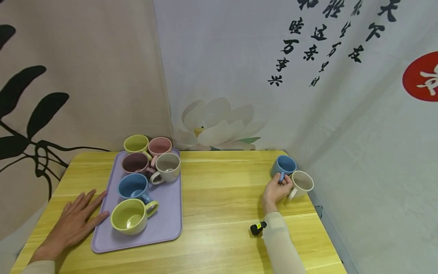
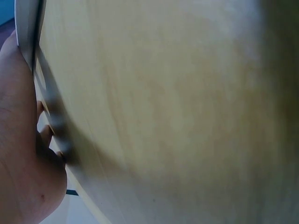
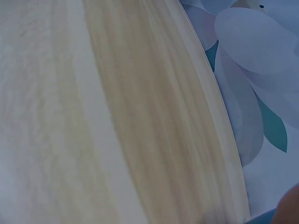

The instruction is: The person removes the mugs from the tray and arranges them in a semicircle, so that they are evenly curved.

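Handle [image 1: 281, 178] of the blue cup [image 1: 284, 165] near the worktop's [image 1: 226, 198] far right corner is pinched in your right hand [image 1: 276, 193], your spread left hand [image 1: 76, 220] touching the tray's [image 1: 167, 213] left edge, presumably steadying it.

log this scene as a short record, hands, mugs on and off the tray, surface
left hand: fingers spread, touching left edge of lilac tray
right hand: pinching right-side blue mug by its handle
on tray: front lime mug, blue tray mug, plum mug, white tray mug, pink mug, rear lime mug
off tray: right-side blue mug, right-side white mug beside it
surface: wood-grain table
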### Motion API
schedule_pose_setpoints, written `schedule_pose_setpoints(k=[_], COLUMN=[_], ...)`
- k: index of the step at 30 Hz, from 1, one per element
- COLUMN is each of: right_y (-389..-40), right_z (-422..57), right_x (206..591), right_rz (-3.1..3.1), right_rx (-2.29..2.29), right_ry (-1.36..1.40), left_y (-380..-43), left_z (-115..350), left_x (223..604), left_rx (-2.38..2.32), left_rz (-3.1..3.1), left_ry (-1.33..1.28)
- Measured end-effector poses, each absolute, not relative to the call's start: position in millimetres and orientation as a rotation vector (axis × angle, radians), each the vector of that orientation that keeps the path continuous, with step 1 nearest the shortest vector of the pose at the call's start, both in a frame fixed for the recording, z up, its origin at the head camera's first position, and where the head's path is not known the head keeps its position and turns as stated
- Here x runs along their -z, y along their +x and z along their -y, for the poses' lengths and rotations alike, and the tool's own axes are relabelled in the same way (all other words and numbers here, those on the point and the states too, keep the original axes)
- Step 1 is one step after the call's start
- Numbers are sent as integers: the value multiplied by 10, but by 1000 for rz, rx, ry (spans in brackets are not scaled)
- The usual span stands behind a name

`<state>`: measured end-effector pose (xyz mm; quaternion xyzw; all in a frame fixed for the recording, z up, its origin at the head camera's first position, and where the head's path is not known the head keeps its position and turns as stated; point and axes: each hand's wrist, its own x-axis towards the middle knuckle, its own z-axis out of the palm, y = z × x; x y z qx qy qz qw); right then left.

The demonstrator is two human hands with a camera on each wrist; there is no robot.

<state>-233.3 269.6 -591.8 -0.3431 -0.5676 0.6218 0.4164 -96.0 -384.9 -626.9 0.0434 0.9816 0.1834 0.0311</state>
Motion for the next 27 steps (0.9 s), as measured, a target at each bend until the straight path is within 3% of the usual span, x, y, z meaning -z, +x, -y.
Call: schedule_pose_setpoints(k=[9, 27], right_y=[-2300, -1909], right_z=[-2675, -2603], right_x=[5928, 5845], right_rz=[1490, 1615], right_rx=[-1545, -1582], right_ry=[-825, -608], left_y=[-953, -950], left_z=[3854, 3858], left_x=[6267, 6284], left_rx=[-576, -571], left_rz=[-3014, -3043], left_ry=[143, 149])
